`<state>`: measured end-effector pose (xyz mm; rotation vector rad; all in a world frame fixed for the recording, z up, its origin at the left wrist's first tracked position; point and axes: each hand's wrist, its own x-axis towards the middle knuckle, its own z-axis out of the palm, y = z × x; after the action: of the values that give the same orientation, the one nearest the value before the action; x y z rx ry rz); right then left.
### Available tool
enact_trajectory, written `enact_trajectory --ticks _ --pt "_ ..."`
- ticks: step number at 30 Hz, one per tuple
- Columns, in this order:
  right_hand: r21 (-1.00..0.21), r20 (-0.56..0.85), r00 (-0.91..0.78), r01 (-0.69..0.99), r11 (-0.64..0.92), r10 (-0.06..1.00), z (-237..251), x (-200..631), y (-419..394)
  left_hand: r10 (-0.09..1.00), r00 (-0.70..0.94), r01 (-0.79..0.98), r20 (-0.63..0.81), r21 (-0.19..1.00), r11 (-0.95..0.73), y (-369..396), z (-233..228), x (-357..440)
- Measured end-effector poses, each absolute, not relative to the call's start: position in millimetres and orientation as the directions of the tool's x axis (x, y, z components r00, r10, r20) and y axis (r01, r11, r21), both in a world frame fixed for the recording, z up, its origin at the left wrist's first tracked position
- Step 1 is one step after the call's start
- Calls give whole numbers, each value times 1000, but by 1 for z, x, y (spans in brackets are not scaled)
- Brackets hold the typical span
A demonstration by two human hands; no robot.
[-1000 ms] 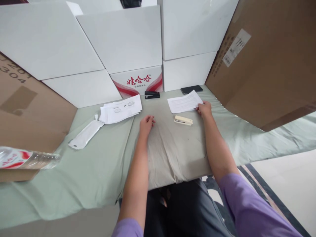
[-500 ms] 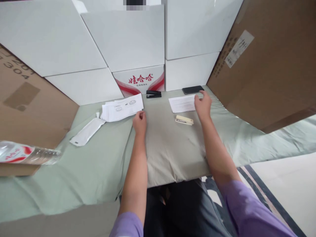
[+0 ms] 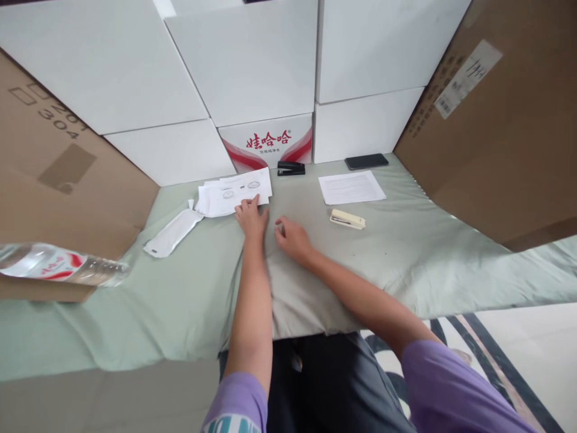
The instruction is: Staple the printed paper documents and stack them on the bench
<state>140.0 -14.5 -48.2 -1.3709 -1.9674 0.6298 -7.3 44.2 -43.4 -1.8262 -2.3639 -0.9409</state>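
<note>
My left hand (image 3: 251,216) reaches over the near edge of some loose white papers (image 3: 225,204) printed with oval marks. Its fingers are spread, and their tips meet the paper's lower edge. Just to the right, my right hand (image 3: 293,238) hovers at the cloth with loosely bent fingers and a gap at the thumb; nothing shows in it. A cream stapler (image 3: 347,219) lies farther right, below a printed white sheet (image 3: 352,187). Against the boxes at the back sits a black stapler (image 3: 291,168).
A white sealed pouch (image 3: 174,233) lies left of the papers. A plastic water bottle (image 3: 63,264) rests at far left. Behind are stacked white boxes (image 3: 243,66) and a black phone (image 3: 366,161). Cardboard boxes (image 3: 509,132) flank the cloth-covered table (image 3: 180,313).
My right hand has left the printed sheet and swung left, near my left hand. My left hand has moved up to the papers and spread its fingers. The view has shifted slightly.
</note>
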Motion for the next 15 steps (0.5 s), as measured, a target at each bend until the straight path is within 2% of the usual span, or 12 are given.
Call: enact_trajectory --ticks 3,8,12,15 --pt "-746 232 -203 590 308 951 -47 144 -9 842 -361 891 402 415 184 48 -41 -3" --pt "-839 221 -165 470 273 961 -51 143 -5 842 -302 914 447 386 122 60 -39 -7" --pt "-966 168 -141 171 192 976 -49 145 -1 811 -275 913 517 404 52 56 -29 -18" --pt "-986 -14 -191 -159 -45 981 -41 153 9 800 -67 930 597 328 -166 44 -15 -16"
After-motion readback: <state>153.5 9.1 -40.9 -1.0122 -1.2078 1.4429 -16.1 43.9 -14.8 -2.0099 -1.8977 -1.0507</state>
